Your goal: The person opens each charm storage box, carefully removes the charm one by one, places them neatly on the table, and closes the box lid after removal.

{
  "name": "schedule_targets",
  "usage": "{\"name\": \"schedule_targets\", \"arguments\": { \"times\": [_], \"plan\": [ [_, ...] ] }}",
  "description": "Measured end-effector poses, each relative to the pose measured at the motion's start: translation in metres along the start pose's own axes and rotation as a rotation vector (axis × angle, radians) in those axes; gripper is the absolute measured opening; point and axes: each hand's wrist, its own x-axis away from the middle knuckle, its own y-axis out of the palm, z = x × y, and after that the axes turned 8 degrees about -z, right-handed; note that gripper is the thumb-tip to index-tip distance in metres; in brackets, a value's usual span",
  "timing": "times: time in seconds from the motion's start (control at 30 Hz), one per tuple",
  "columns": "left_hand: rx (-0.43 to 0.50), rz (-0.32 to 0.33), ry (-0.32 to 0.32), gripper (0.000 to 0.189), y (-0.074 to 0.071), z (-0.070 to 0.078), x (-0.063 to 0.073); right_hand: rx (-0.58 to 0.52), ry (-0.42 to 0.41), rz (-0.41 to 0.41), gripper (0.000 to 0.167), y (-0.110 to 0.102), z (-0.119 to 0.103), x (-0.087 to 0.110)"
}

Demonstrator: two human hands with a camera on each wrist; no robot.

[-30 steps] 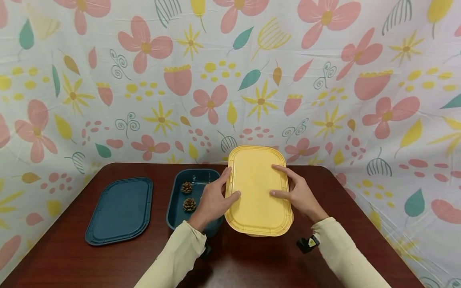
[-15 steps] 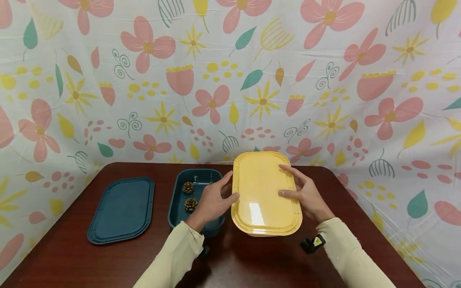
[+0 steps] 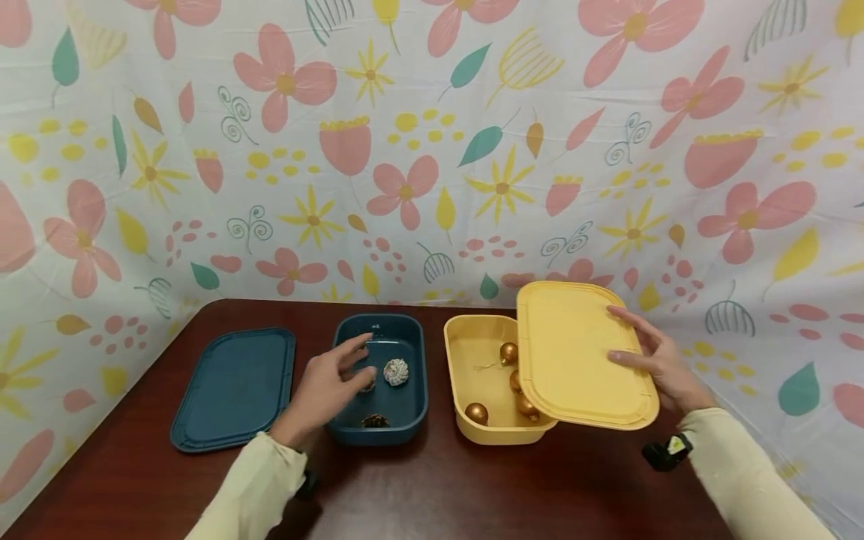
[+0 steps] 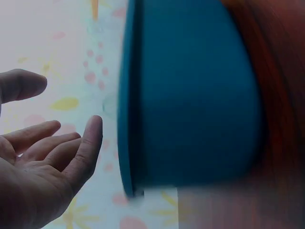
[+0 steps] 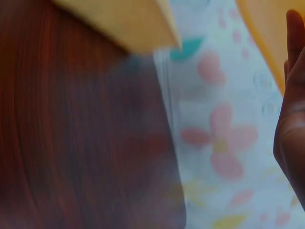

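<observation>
Step in hand: prob taking yellow lid (image 3: pixel 582 361) off yellow box (image 3: pixel 499 436), which shows uncovered on its left part, right of ctr in frame
Next move: seems to call for a steady hold on the lid, clearance past the box's right rim, then a flat spot to rest it
R hand (image 3: pixel 664 367): at right of frame, clamped on yellow lid's right edge, thumb on top; fingers underneath hidden
Yellow lid: directly left of R hand & in its grip, looks tilted, hiding right part of yellow box; can't tell if the two touch
L hand (image 3: pixel 324 390): left of ctr, fingers & thumb apart, holding nothing, over left side of blue box (image 3: pixel 378 436), well apart from yellow lid
Yellow box: on table (image 3: pixel 445 495), w/ gold balls (image 3: pixel 476 413) inside, one lower left, others by lid's edge
Blue box: ctr of frame, uncovered, w/ pale ball (image 3: pixel 396 372) & dark cone (image 3: pixel 375 421) inside, more partly behind L hand
Blue lid (image 3: pixel 236 390): flat on table, left of frame, near blue box
Backdrop: floral cloth (image 3: pixel 432 97), upper frame
</observation>
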Motion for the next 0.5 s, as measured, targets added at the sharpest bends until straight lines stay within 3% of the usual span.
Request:
{"name": "schedule_targets", "arguments": {
  "times": [0.1,0.23,0.37,0.5],
  "plan": [
    [-0.040,0.042,-0.035,0.058,-0.018,-0.013,0.013,0.051,0.066,0.006,0.074,-0.024,-0.002,0.011],
    [-0.061,0.074,-0.065,0.055,-0.036,-0.024,0.025,0.216,0.189,0.031,0.071,-0.057,0.001,0.033],
    [-0.074,0.062,-0.052,0.053,-0.045,-0.031,0.028,0.407,0.322,0.047,0.070,-0.087,0.009,0.057],
    [-0.092,0.053,-0.040,0.051,-0.050,-0.036,0.027,0.591,0.411,0.054,0.072,-0.104,0.023,0.067]
  ]
}}
